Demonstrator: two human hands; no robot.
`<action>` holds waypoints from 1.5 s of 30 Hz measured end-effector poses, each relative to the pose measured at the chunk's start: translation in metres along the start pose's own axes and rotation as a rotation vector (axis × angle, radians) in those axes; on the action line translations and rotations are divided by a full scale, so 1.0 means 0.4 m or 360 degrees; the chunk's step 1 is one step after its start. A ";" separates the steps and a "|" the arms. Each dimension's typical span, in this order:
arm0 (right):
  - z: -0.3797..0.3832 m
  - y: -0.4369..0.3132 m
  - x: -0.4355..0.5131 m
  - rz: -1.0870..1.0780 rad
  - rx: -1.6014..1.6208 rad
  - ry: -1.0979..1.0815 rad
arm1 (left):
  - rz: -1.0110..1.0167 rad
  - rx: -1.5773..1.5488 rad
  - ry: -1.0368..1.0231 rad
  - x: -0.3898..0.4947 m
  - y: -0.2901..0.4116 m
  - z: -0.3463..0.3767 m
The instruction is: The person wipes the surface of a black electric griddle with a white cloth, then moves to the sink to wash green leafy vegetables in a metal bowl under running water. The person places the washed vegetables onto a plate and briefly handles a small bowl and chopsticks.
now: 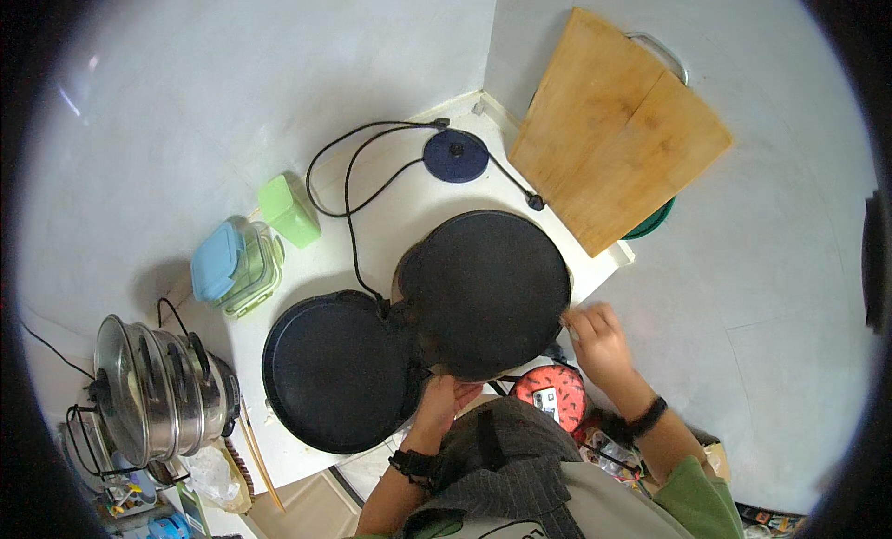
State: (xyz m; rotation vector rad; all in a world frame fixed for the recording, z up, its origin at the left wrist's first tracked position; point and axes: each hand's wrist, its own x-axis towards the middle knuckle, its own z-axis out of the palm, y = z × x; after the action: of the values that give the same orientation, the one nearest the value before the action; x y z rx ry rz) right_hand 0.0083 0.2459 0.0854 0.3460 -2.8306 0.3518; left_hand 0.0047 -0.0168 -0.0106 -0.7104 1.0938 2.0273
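Note:
An electric griddle lies unfolded on the white table, its two round black plates side by side. The left plate (338, 375) has a raised rim; the right plate (488, 291) looks flatter and joins it at a hinge. My left hand (442, 403) is at the near edge, beside the hinge, its fingers partly hidden by the right plate. With bent fingers, my right hand (596, 337) grips the right plate's outer rim; the fingertips are slightly blurred. A black power cord (353, 250) runs from the hinge toward the back of the table.
A dark blue round base (456, 164) with a cord sits at the back. A wooden cutting board (620, 131) leans at the right. Lidded containers (240, 267), a green cup (289, 211) and a steel steamer pot (164, 389) stand left. A red patterned stool (554, 386) holds a phone.

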 end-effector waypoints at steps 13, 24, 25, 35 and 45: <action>0.212 0.067 0.350 -0.0662 0.0344 -0.0213 | 0.0033 0.0009 0.0037 0.010 -0.020 -0.009; 0.031 0.072 0.167 -0.0828 0.0238 -0.1460 | -0.0121 0.0123 0.0077 -0.009 0.020 0.007; 0.030 0.083 0.207 -0.0775 0.0203 -0.1537 | -0.0131 0.0138 0.0085 -0.012 0.017 0.007; 0.186 0.175 0.353 -0.0489 0.0247 -0.0340 | 0.0024 0.0151 0.0056 -0.024 0.005 0.018; 0.147 0.160 0.320 -0.0356 -0.0107 -0.0575 | 0.0080 0.0142 0.0141 -0.003 -0.024 0.007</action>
State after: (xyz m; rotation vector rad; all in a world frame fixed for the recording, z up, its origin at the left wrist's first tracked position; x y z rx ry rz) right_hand -0.1420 0.2645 0.0543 0.7740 -3.0961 0.1592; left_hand 0.0128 -0.0112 -0.0130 -0.7396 1.2568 1.9911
